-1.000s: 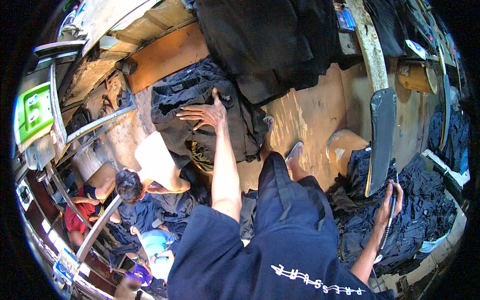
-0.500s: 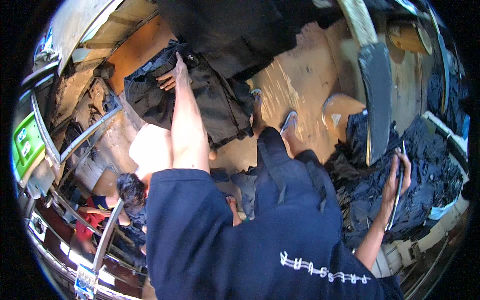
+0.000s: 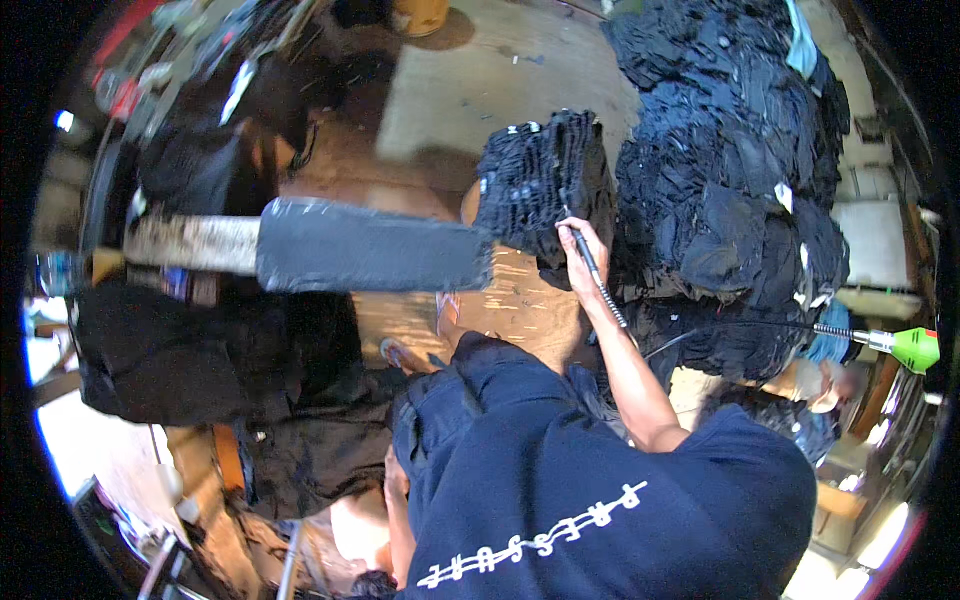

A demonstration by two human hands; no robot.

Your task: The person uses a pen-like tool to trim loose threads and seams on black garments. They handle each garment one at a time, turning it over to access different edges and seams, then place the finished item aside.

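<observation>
My right hand [image 3: 583, 255] is closed around a slim black pen-shaped tool [image 3: 586, 250] with a coiled sleeve at its lower end. The tool's tip is close to a stack of folded dark cloth pieces [image 3: 535, 185]; whether it touches them I cannot tell. My left hand [image 3: 395, 477] hangs low at my left side, partly hidden by my shirt, and its fingers are hard to make out. Beside it lies a black garment [image 3: 315, 460]. A thin dark cable [image 3: 730, 325] runs on the right to a metal fitting with a green end [image 3: 915, 350].
A pale wooden beam with a dark padded end [image 3: 370, 245] juts across in front of me. A large heap of dark garments [image 3: 710, 170] rises on the right. More black cloth [image 3: 210, 350] hangs at left. A yellow-brown round container [image 3: 420, 15] stands at the far end.
My view has swung toward the right. My left hand has left the garment's waistband and dropped to my side. My right hand, holding the tool, is now beside the folded stack.
</observation>
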